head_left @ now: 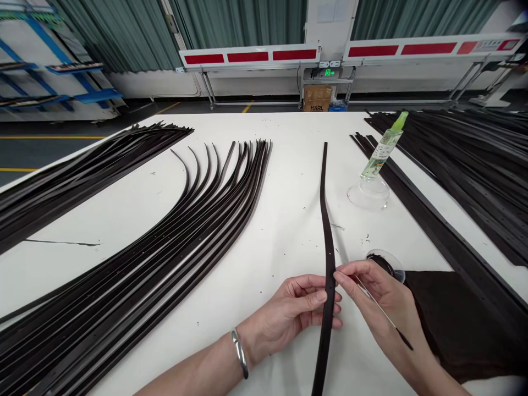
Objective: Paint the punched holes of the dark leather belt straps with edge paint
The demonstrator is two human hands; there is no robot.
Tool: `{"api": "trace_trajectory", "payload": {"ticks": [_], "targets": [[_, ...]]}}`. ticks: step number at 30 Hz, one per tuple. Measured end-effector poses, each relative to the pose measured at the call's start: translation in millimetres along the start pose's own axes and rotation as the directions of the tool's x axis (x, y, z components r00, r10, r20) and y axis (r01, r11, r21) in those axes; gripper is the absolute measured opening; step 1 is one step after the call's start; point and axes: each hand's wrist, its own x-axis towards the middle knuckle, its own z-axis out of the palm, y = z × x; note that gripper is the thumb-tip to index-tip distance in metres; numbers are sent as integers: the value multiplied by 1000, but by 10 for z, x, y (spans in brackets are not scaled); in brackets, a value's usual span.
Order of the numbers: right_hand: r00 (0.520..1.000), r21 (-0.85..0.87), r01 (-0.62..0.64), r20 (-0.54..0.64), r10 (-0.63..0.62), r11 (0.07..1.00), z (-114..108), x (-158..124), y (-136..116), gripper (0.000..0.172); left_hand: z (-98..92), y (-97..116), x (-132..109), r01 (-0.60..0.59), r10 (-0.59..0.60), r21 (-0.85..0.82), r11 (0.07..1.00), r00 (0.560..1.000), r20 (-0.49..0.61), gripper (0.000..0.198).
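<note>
While your left hand [291, 308] pinches the black strip [329, 250], likely to steady it, your right hand [383, 294] holds a thin stick [385, 314], fingertips closed at the strip's edge, perhaps gripping it.

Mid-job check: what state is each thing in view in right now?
Left hand: closed on the strip
Strip: held, slightly curved
Right hand: holding the stick, at the strip's edge
Stick: held, dark end toward the wrist
Bottle: standing, green top on
Dish: something black inside
Cloth: lying flat
Strip bundle: far ends fanned
Exit sign: lit green
</note>
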Motion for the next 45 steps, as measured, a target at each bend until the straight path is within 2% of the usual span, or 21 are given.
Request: {"api": "trace_trajectory", "payload": {"ticks": [2, 5, 8, 12, 14, 16, 18, 21, 25, 28, 38, 45], "targets": [[999, 91, -31, -6, 32, 995, 15, 65, -54, 20, -2, -3, -15, -3, 3, -1, 1000, 1000, 2, 19], [996, 153, -37, -78, 50, 987, 12, 181, -104, 23, -5, -12, -34, 19, -19, 2, 1000, 1000, 15, 19], [991, 163, -23, -128, 44, 986, -35, 269, -128, 25, -5, -11, -42, 44, -45, 21, 999, 999, 28, 21], [994, 133, -33, -103, 47, 991, -233, 233, -92, 32, -6, -5, -35, 44, -44, 4, 999, 999, -16, 21], [987, 74, -70, -136, 80, 995, -394, 175, -26, 36, -7, -10, -27, 56, -57, -3, 998, 997, -56, 22], [976, -38, -70, -210, 60, 997, -565, 135, 61, 33, -4, -17, -18, 71, -71, 0, 997, 993, -99, 21], [969, -193, -12, -243, -36, 981, -705, 129, 152, 29, 0, -19, -9, 83, -80, 14, 996, 987, -136, 21], [962, -389, 131, -171, -211, 912, -808, 173, 281, 30, 4, -4, 6, 99, -92, 39, 994, 982, -163, 21], [920, -528, 310, -42, -389, 791, -779, 240, 416, 29, 6, 16, 23, 116, -104, 62, 991, 979, -175, 20], [896, -552, 376, 13, -444, 744, -729, 265, 466, 26, 1, 11, 31, 116, -100, 75, 990, 978, -184, 20], [864, -577, 426, 31, -502, 697, -686, 300, 495, 24, -19, 4, 31, 114, -98, 85, 990, 980, -175, 21], [869, -559, 418, 17, -494, 716, -692, 296, 515, 23, 3, 13, 25, 112, -95, 90, 990, 980, -175, 20]]}}
